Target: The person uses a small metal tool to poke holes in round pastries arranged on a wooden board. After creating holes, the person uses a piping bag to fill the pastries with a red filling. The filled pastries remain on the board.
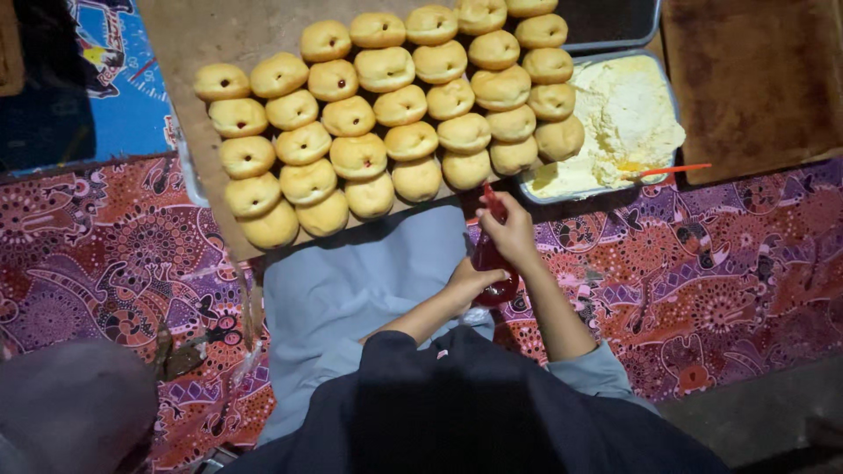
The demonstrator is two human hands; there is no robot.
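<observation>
Item: red squeeze bottle (493, 263), mostly hidden by my two hands; I cannot make out its label or fill. Long axis runs near-upright in view, nozzle toward the filled doughnuts (386, 114) on the wooden board (189, 35). Right hand (512, 230) wrapped round the neck, fingers closed; left hand (470, 283) cupped against the base. Adjacent: metal tray of cream (628, 114) with orange spatula (672, 170). Board cut off at top edge.

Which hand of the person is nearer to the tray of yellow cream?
The right hand. It grips the top of the red piping bag, just below the cream tray. The left hand holds the bag's bottom, lower and farther from the tray.
</observation>
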